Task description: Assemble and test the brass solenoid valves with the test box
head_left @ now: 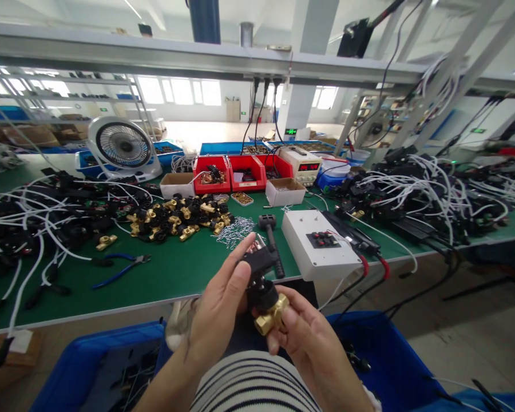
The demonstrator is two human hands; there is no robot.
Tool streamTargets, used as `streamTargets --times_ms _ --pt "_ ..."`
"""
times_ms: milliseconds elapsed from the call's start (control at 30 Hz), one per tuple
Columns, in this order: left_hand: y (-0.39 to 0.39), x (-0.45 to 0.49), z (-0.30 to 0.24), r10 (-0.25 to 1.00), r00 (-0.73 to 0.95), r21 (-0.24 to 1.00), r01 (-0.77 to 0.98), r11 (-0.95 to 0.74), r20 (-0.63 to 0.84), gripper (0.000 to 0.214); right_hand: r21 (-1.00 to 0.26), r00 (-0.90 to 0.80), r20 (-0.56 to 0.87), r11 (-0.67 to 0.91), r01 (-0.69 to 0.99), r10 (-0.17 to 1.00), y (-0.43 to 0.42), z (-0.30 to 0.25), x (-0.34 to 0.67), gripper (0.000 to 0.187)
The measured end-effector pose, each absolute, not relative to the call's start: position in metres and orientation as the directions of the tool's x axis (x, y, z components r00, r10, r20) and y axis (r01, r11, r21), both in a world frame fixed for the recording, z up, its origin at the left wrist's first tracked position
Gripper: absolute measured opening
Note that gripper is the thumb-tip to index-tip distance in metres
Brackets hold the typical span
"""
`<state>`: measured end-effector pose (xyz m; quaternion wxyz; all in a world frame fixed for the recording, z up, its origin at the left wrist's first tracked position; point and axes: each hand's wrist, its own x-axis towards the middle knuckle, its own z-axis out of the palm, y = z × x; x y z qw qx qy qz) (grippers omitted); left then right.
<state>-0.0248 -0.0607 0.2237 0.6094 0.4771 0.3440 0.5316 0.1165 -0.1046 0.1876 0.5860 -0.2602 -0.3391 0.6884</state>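
Between my two hands, near the table's front edge, is a brass valve with a black actuator. My left hand grips the black housing at its top, thumb on the near side and fingers behind. My right hand has its fingers round the brass body at the lower end. The valve is tilted, brass end down. Beyond it lies a black handheld tool, and a heap of thin metal clips sits just left of that.
Blue-handled cutters and a pile of brass valve parts lie to the left. A grey switch box stands right. Red bins, a white fan and cabled units are farther back. Blue crates flank my lap.
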Motion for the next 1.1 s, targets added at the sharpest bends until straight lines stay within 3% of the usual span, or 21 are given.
streamTargets --times_ms 167,367,500,667,833,1100 --pt "-0.076 -0.021 0.235 0.973 0.089 0.967 -0.155 -0.2 0.215 0.053 -0.746 -0.234 0.073 -0.103 -0.658 0.97 -0.11 0.202 0.116 0.03" --pt "-0.078 -0.021 0.223 0.944 0.053 0.937 0.119 -0.328 0.324 0.046 -0.857 0.017 0.143 0.132 -0.498 0.99 -0.113 0.195 0.112 0.028" --pt "-0.076 -0.021 0.213 0.867 0.126 0.832 0.245 -0.498 0.482 0.043 -0.83 -0.084 0.075 0.016 -0.558 0.994 -0.109 0.189 0.114 0.03" --pt "-0.076 -0.027 0.213 0.859 0.222 0.799 0.319 -0.51 0.461 0.052 -0.799 -0.038 0.01 -0.015 -0.601 0.999 -0.105 0.196 0.112 0.035" --pt "-0.08 -0.027 0.211 0.754 0.285 0.594 0.479 -0.646 0.591 0.081 -0.809 0.071 -0.018 0.027 -0.587 0.997 -0.103 0.203 0.116 0.041" --pt "-0.088 -0.023 0.214 0.653 0.234 0.387 0.646 -0.658 0.72 0.07 -0.842 0.063 0.08 0.101 -0.53 0.995 -0.115 0.205 0.116 0.031"
